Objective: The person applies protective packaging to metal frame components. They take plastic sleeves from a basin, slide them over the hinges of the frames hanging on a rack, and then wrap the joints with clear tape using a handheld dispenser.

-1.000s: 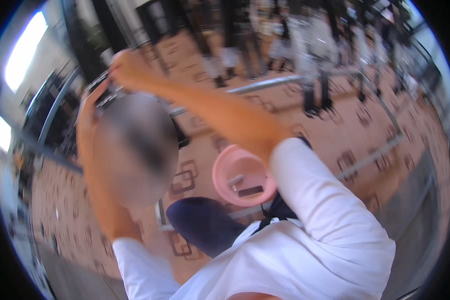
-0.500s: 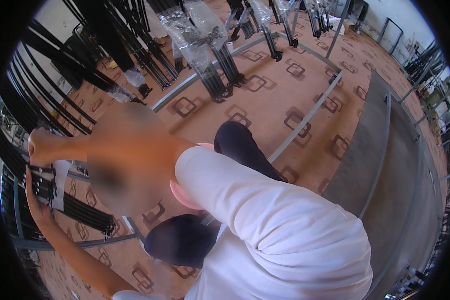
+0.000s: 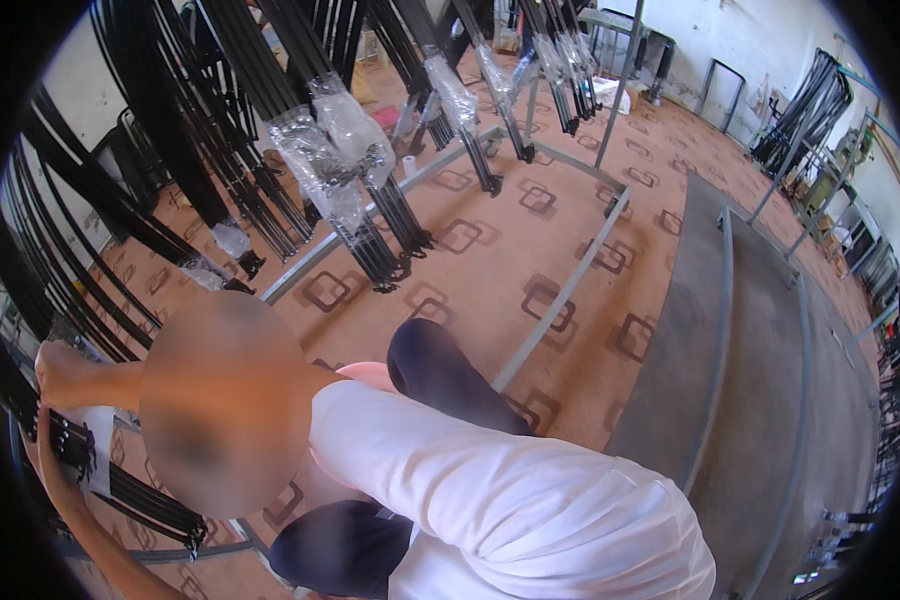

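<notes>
At the far left, a bundle of long black strips (image 3: 152,500) hangs at a slant, a band of clear plastic film (image 3: 98,448) around it near its lower end. My left hand (image 3: 42,450) lies along the outer side of this bundle at the film, its fingers partly hidden. Just above it, my right hand (image 3: 65,375) is closed against the bundle, the arm in its white sleeve stretched across to the left. What its fingers hold is hidden. A blurred patch covers my right forearm and whatever lies behind it.
More bundles of black strips (image 3: 370,225) hang ahead, several with plastic-wrapped lower ends. A metal frame (image 3: 560,300) stands low over the patterned floor (image 3: 460,237). Something pink (image 3: 368,374) shows beside my knee. A grey sheet with metal rails (image 3: 660,350) lies to the right.
The view has shifted, so the room sits lower and further left. Both hands remain at the wrapped part of the bundle, with the right still above the left.
</notes>
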`<state>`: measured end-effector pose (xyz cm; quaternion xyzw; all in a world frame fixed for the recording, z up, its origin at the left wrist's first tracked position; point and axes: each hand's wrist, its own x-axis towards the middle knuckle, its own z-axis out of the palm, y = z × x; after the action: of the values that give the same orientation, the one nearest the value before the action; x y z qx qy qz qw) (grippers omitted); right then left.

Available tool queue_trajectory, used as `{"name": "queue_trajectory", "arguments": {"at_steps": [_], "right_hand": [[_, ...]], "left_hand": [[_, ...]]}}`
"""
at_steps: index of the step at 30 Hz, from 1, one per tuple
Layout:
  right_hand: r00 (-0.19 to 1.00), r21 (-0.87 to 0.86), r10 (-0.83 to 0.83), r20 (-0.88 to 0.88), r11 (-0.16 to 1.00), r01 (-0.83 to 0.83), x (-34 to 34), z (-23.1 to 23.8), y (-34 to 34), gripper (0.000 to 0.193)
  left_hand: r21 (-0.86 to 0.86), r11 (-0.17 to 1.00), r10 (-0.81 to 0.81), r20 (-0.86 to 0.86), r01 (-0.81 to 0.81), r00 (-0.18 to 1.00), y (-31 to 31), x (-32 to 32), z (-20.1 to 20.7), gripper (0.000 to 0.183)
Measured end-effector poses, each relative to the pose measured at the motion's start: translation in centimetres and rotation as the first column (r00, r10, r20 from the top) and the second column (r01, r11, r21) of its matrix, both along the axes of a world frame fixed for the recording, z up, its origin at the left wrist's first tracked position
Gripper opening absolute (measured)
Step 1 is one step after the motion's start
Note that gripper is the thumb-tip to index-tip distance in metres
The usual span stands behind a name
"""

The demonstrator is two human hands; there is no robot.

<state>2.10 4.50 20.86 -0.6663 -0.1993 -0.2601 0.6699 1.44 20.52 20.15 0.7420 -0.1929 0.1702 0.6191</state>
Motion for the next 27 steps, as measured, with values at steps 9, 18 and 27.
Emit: {"name": "queue_trajectory", "arguments": {"at_steps": [9, 18, 27], "right_hand": [[0.979, -0.396, 0.204, 0.021, 0.901, -0.179, -2.8, 1.5, 1.2, 0.02], [0.954, -0.326, -0.009, 0.299, 0.939, 0.111, -3.5, 2.3, -2.2, 0.017], [0.948, -0.158, 0.318, 0.003, 0.936, -0.313, -4.9, 0.6, -2.1, 0.026]], "left_hand": [[-0.044, 0.998, -0.047, -0.195, 0.04, 0.98, 7.2, -3.1, 1.4, 0.023], [-0.233, 0.966, -0.143, -0.132, 0.109, 0.981, -1.2, -6.1, 3.3, 0.025], [-0.404, 0.897, -0.208, -0.023, 0.181, 0.978, -1.7, -9.9, 1.4, 0.026]]}}
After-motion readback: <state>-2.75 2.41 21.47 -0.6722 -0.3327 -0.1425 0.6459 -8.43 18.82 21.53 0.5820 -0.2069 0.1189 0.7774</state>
